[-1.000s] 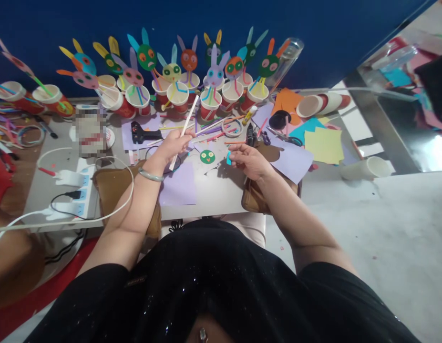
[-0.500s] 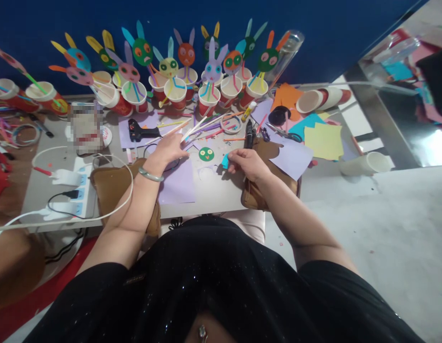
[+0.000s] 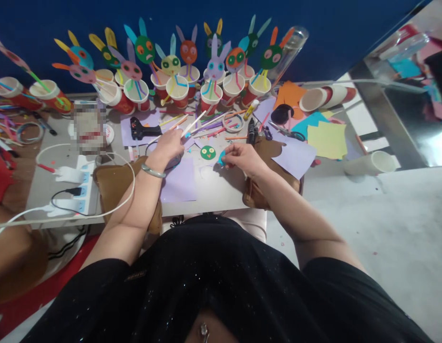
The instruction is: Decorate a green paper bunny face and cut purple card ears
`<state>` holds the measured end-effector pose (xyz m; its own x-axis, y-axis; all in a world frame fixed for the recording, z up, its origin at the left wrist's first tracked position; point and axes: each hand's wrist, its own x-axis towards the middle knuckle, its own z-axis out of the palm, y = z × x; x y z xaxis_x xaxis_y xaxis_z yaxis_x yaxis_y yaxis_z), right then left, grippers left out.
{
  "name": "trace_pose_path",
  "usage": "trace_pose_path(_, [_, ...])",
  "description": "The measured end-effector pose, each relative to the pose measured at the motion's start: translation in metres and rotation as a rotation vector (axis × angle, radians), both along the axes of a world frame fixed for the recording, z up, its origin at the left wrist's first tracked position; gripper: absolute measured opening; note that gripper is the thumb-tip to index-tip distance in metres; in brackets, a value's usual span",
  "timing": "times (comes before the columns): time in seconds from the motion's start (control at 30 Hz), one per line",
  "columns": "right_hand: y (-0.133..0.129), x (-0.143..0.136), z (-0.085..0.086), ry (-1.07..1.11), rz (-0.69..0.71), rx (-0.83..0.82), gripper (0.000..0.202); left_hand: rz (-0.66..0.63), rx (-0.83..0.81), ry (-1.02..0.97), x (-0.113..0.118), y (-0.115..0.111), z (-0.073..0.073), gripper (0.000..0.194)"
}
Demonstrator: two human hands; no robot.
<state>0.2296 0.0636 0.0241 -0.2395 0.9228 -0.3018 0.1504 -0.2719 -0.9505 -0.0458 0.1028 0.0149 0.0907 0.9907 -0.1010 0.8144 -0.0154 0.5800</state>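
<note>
My right hand pinches a small blue paper piece between thumb and fingertips, just above the table. Left of it lies a green paper disc with pale round eyes and a small mouth, flat on the tabletop. My left hand, palm down with fingers drawn in, is beside the loose pipe cleaners. A tiny blue bit shows at its fingertips; whether it is gripped is hard to see. Below that hand lies a sheet of purple paper.
Red paper cups with rabbit-faced figures line the back. A black glue gun lies left of centre, a marker and scissors to the right. A power strip with cables occupies the left; yellow paper lies right.
My left hand's thumb and fingers have drawn closer together, and a blue bit now shows at its tips. My right hand has shifted slightly left with the blue paper, turning it.
</note>
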Motion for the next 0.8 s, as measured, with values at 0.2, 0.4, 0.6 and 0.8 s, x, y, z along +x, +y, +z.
trace_pose_path(0.2, [-0.008,-0.048,-0.006,0.074,0.103,-0.066,0.025,-0.103,0.002,0.124,0.002,-0.001,0.005,0.033])
trace_pose_path(0.4, [-0.020,-0.090,-0.014,0.135,0.214,-0.112,0.013,-0.146,0.007,0.259,0.010,-0.005,0.014,0.033])
trace_pose_path(0.6, [-0.033,-0.088,-0.021,-0.068,0.298,0.047,0.034,-0.092,-0.006,0.273,0.002,-0.002,0.017,0.035])
trace_pose_path(0.8, [-0.044,-0.069,-0.020,-0.396,0.485,0.420,0.043,-0.023,0.012,0.273,-0.016,0.002,0.026,0.039])
